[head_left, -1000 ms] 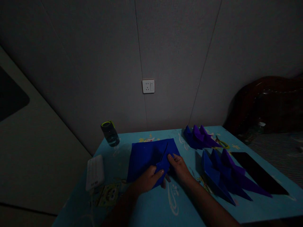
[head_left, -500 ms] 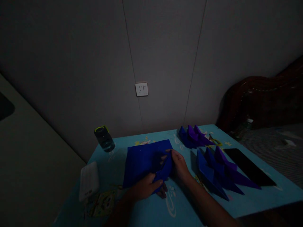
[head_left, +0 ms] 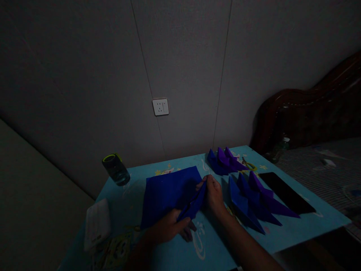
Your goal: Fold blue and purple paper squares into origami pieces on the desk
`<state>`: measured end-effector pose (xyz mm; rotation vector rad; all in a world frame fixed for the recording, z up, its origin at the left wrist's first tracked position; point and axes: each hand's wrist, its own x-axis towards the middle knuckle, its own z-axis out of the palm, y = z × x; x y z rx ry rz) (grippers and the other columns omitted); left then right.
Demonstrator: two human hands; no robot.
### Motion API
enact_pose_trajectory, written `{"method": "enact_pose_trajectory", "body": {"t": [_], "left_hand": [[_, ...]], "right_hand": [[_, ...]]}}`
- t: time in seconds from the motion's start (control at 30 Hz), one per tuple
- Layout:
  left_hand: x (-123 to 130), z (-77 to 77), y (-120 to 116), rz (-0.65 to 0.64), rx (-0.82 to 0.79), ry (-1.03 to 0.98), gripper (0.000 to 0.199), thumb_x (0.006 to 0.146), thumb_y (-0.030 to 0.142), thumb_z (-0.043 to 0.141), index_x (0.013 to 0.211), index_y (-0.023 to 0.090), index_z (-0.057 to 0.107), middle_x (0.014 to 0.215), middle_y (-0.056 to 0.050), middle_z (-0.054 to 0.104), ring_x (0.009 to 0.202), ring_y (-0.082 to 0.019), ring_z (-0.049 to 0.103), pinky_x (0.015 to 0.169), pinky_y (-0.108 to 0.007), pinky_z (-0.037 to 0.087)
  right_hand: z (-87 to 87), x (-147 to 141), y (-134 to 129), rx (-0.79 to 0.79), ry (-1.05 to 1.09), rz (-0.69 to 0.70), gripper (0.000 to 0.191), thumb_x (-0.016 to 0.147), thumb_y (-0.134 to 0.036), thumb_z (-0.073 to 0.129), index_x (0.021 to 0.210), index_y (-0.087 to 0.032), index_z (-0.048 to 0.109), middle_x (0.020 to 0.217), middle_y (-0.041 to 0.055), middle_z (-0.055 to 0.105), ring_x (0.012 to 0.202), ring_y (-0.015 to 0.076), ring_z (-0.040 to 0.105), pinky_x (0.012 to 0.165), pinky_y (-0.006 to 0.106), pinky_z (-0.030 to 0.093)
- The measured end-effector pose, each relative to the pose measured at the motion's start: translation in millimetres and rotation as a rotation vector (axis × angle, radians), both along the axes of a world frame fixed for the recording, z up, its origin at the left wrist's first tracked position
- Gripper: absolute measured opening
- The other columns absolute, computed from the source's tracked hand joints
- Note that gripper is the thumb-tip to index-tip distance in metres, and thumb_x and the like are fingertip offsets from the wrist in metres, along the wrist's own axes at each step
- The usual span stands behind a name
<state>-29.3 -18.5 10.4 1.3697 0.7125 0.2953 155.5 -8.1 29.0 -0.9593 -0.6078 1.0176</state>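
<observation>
Between my two hands is a blue folded paper boat [head_left: 194,203], held tilted above the table. My left hand [head_left: 168,226] pinches its near left end, thumb on top. At the far right end, the fingers of my right hand [head_left: 213,192] close on the other tip. Under and behind it lies a flat stack of blue paper [head_left: 166,188], partly covered by the hands and the boat. To the right stands a row of finished paper boats [head_left: 245,205], blue and purple. A second cluster of boats [head_left: 224,162] sits farther back.
On the blue patterned table [head_left: 214,241] a dark water bottle [head_left: 116,170] stands at the back left. A white power bank [head_left: 97,222] and a yellow-green printed card [head_left: 118,248] lie at the left. A black flat slab [head_left: 286,192] lies at the right. The wall carries a socket [head_left: 160,107].
The boat in my hands has turned and its folded sides now show narrower. The whole view has shifted slightly, moving the table and things on it to the left.
</observation>
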Motion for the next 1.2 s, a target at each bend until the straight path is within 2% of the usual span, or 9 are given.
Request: {"method": "enact_pose_trajectory", "body": {"t": [0.1,0.3,0.43,0.57,0.67,0.77,0.87,1.0,1.2], "left_hand": [[0,-9.8,2,-0.031,-0.006,-0.003,0.052,0.086,0.06,0.052,0.104,0.011,0.054,0.093,-0.016,0.072,0.059,-0.018,0.07,0.056,-0.031,0.054],[0,-14.9,0,-0.026,-0.056,-0.051,0.051,0.087,0.056,0.055,0.111,0.011,0.054,0.101,-0.018,0.073,0.067,-0.021,0.073,0.06,-0.033,0.056],[-2,-9.4,4,0.04,-0.064,-0.11,0.053,0.086,0.056,0.057,0.114,0.011,0.055,0.101,-0.019,0.073,0.071,-0.023,0.074,0.063,-0.035,0.057],[3,-4.9,6,0.178,-0.047,-0.155,0.061,0.083,0.061,0.058,0.117,0.01,0.056,0.102,-0.02,0.072,0.068,-0.023,0.074,0.06,-0.033,0.056],[10,-8.6,6,0.266,-0.004,-0.158,0.065,0.079,0.061,0.062,0.12,0.01,0.055,0.1,-0.018,0.073,0.067,-0.023,0.074,0.058,-0.032,0.057],[16,-15.5,5,0.322,0.062,-0.112,0.063,0.078,0.064,0.061,0.108,0.009,0.058,0.091,-0.016,0.073,0.06,-0.022,0.073,0.052,-0.03,0.056],[19,-18.0,6,0.359,0.092,-0.09,0.064,0.078,0.067,0.057,0.105,0.009,0.058,0.081,-0.013,0.073,0.051,-0.02,0.07,0.044,-0.027,0.052],[20,-12.7,7,0.403,0.104,-0.122,0.063,0.079,0.066,0.057,0.107,0.01,0.057,0.083,-0.013,0.072,0.053,-0.02,0.071,0.042,-0.025,0.05],[20,-12.2,4,0.367,0.088,-0.108,0.062,0.078,0.069,0.056,0.093,0.01,0.057,0.072,-0.011,0.071,0.05,-0.02,0.069,0.043,-0.026,0.05]], "right_hand": [[1.8,3,1,-0.021,0.044,0.013,0.049,0.071,-0.068,0.069,0.078,-0.021,0.059,0.057,-0.001,0.068,0.049,0.015,0.062,0.047,0.024,0.049],[0.5,4,1,-0.038,0.077,0.021,0.046,0.073,-0.067,0.068,0.079,-0.022,0.059,0.056,-0.0028,0.066,0.045,0.0137,0.059,0.042,0.022,0.045],[-5.9,-2,3,-0.037,0.069,0.225,0.051,0.074,-0.064,0.07,0.1,-0.021,0.063,0.075,0.0012,0.073,0.056,0.016,0.065,0.05,0.025,0.051],[-11.5,-16,-1,-0.043,-0.008,0.437,0.046,0.076,-0.062,0.069,0.081,-0.017,0.064,0.057,-0.0015,0.064,0.042,0.0107,0.053,0.041,0.022,0.041],[-10.9,-22,-5,-0.013,-0.045,0.366,0.044,0.076,-0.059,0.071,0.076,-0.016,0.061,0.055,-0.0023,0.062,0.042,0.0095,0.051,0.042,0.02,0.039],[-11.5,-22,-5,-0.028,-0.079,0.302,0.044,0.078,-0.061,0.068,0.079,-0.018,0.061,0.055,-0.0027,0.062,0.041,0.0106,0.051,0.041,0.021,0.039],[-16.3,-22,-3,-0.025,-0.102,0.39,0.044,0.081,-0.062,0.064,0.081,-0.018,0.061,0.056,-0.0032,0.061,0.04,0.0101,0.049,0.041,0.021,0.038],[-21.1,-28,-5,-0.005,-0.149,0.488,0.043,0.081,-0.06,0.065,0.078,-0.017,0.061,0.054,-0.0042,0.057,0.04,0.008,0.044,0.039,0.02,0.033],[-19.7,-26,-5,-0.016,-0.102,0.35,0.038,0.081,-0.054,0.069,0.08,-0.018,0.06,0.06,-0.0028,0.061,0.049,0.0114,0.052,0.048,0.022,0.04]]}}
